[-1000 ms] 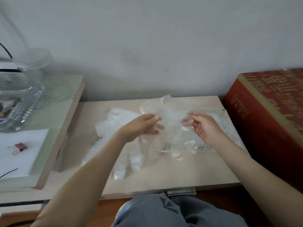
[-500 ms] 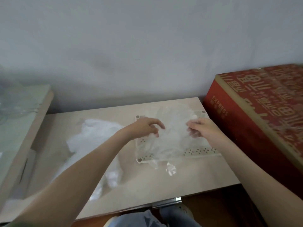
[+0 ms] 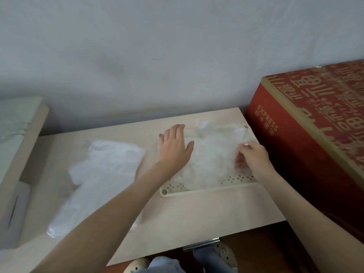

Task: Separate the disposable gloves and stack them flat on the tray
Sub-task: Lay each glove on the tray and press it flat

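Observation:
A cream perforated tray [image 3: 178, 189] lies on the right half of the pale table [image 3: 197, 213]. Clear disposable gloves [image 3: 212, 152] are spread over the tray. My left hand [image 3: 175, 146] lies flat with straight fingers, pressing the gloves' left side onto the tray. My right hand [image 3: 254, 156] has curled fingers and pinches the gloves' right edge. A pile of whitish clear gloves [image 3: 102, 174] sits on the table to the left of the tray, apart from both hands.
A large red box [image 3: 315, 138] with gold lettering stands right against the table's right side. A raised shelf with a pale surface [image 3: 17, 123] borders the left. A grey wall runs behind. My shoes show below the table's front edge.
The glove held in the air between both hands has come down onto the tray. My left hand opened and now presses flat on it; my right hand still pinches its edge.

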Tool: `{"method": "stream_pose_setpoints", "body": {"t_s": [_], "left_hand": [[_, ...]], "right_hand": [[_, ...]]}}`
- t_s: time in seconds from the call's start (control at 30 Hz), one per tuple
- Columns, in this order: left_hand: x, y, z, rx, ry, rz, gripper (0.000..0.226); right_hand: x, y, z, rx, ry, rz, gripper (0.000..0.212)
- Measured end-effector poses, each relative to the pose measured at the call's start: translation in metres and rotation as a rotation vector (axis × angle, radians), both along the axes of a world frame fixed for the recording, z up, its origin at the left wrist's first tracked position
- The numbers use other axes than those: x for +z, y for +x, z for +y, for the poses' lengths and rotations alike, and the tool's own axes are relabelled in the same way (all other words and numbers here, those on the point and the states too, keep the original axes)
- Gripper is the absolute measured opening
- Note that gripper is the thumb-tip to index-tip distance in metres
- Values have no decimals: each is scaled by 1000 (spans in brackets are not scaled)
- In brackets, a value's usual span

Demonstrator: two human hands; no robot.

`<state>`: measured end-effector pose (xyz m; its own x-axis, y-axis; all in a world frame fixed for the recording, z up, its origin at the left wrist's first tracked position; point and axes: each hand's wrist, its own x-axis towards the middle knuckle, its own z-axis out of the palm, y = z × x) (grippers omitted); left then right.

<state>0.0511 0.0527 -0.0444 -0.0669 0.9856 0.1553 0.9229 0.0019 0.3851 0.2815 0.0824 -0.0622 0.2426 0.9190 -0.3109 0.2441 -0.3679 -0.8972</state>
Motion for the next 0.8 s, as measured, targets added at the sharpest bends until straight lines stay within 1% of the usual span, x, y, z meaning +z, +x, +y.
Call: {"method": "stream_pose_setpoints", "body": {"t_s": [0.1, 0.17, 0.23, 0.37, 0.5, 0.57, 0.67, 0.73, 0.8], "left_hand": [[-5, 12, -12, -164, -50, 45, 58], [-12, 19, -17, -284, -152, 105, 63], [-19, 23, -19, -354, -252, 165, 69], [-30, 20, -17, -378, -380, 269, 74], [-30, 13, -16, -383, -393, 281, 72], [-27, 10, -15, -367, -353, 220, 69], [-14, 9, -16, -332, -266, -1, 59], [-3, 11, -19, -307, -210, -120, 52], [8, 18, -23, -292, -171, -182, 52]], "right_hand": [[1, -3, -3, -27, -11, 56, 16], [1, -4, -5, -28, -24, 32, 15], [3, -5, -6, -17, -18, -22, 15], [10, -2, -7, 1, 40, -185, 20], [12, 0, -7, 21, 23, -128, 20], [15, -1, -9, 8, 12, -66, 17], [21, -3, -10, -14, -9, 62, 19], [25, -5, -9, -49, -21, 165, 12], [30, -8, -9, -99, -36, 280, 6]]}}
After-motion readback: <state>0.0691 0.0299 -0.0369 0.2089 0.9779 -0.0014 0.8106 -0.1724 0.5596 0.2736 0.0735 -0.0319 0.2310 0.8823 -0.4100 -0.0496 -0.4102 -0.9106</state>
